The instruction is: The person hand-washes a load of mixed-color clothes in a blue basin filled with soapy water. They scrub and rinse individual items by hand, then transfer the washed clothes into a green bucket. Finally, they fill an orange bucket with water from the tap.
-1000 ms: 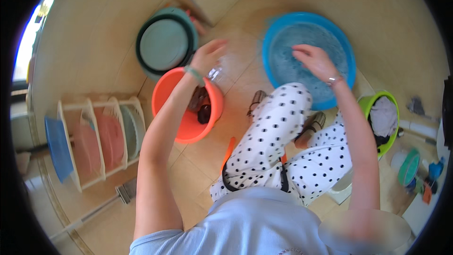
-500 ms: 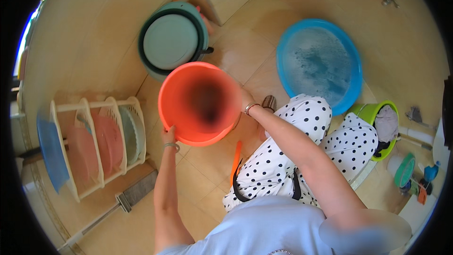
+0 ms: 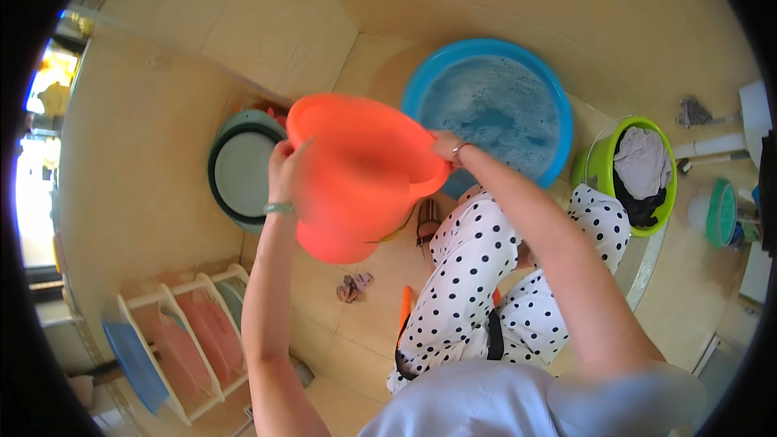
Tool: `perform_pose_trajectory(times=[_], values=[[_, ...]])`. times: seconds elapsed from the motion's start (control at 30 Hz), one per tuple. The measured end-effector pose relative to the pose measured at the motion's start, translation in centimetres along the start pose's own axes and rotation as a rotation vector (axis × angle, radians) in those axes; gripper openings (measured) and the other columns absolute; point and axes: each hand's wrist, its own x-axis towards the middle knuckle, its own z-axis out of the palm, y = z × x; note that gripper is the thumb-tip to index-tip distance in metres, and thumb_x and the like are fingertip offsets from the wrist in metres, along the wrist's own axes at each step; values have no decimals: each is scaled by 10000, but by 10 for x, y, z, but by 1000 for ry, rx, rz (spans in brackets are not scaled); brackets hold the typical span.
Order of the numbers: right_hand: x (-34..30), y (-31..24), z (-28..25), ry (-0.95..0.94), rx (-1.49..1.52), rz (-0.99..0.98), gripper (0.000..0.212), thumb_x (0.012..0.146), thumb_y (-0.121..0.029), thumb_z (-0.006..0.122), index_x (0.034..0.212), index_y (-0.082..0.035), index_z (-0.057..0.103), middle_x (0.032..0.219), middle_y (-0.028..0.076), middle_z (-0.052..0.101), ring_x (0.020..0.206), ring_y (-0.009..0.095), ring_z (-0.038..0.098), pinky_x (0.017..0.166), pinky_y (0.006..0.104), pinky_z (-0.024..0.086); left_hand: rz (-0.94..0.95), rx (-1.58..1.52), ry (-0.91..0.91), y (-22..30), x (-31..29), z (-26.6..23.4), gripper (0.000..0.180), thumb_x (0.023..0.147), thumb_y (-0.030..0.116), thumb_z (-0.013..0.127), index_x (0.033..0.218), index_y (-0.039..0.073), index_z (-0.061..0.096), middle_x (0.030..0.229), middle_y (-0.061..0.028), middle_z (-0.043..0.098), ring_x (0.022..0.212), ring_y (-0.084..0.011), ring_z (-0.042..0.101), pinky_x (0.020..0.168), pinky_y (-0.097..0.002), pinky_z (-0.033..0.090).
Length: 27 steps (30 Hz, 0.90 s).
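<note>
Both hands hold an orange bucket (image 3: 340, 231) up off the floor, tipped so its mouth faces the far side. My left hand (image 3: 285, 168) is closed on the rim at the left. On the right, my right hand (image 3: 445, 147) grips the rim, its fingers partly hidden. Behind the bucket to the right is a large blue tub (image 3: 558, 146) of cloudy, sudsy water, with something dark under the surface. A small crumpled cloth (image 3: 354, 287) lies on the tiles below the bucket.
A grey-green basin (image 3: 243, 163) stands at the left wall. A cream rack (image 3: 182, 348) holds coloured basins at lower left. At right, a green bucket (image 3: 597, 166) contains grey and dark cloth (image 3: 643, 163). An orange strip (image 3: 405, 304) shows by my leg.
The orange bucket has gone from mouth up to tipped over, and the left hand has risen along with it. The crumpled cloth on the floor has come into sight. My view has shifted.
</note>
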Motion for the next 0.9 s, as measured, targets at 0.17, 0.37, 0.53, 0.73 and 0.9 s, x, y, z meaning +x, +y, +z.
perform_pose_trajectory(times=[0.17, 0.37, 0.53, 0.73, 0.9], values=[[22, 81, -84, 57, 327, 0, 394, 992, -219, 514, 1381, -156, 518, 1211, 73, 639, 969, 167, 668, 666, 359, 577, 30, 85, -346, 84, 33, 157, 195, 845, 198, 732, 869, 54, 603, 624, 28, 479, 500, -74, 439, 474, -237, 343], [47, 156, -70, 0, 785, 32, 231, 959, -316, 539, 1048, -137, 653, 826, 31, 645, 634, 165, 609, 431, 312, 441, -23, 257, -506, 85, 60, 279, 208, 853, 189, 724, 842, 34, 586, 621, -17, 502, 492, -113, 476, 446, -256, 377], [44, 161, -65, -201, 1022, 136, 191, 956, -238, 510, 828, -112, 576, 572, 41, 512, 421, 156, 446, 361, 276, 311, -12, 453, -508, 78, 72, 335, 233, 853, 192, 731, 828, 7, 591, 614, -29, 512, 511, -155, 566, 463, -279, 453], [53, 187, -73, -328, 1303, 248, 247, 962, -290, 513, 791, -115, 547, 620, 12, 464, 460, 116, 390, 406, 255, 320, -87, 600, -576, 77, 72, 390, 265, 852, 198, 738, 784, -17, 600, 653, -98, 609, 564, -213, 663, 495, -321, 499], [60, 191, -64, -460, 1448, 224, 251, 962, -295, 508, 791, -114, 540, 622, 12, 459, 462, 118, 391, 407, 253, 324, 21, 731, -576, 60, 88, 413, 265, 849, 183, 741, 753, -26, 609, 663, -110, 633, 556, -199, 644, 503, -334, 505]])
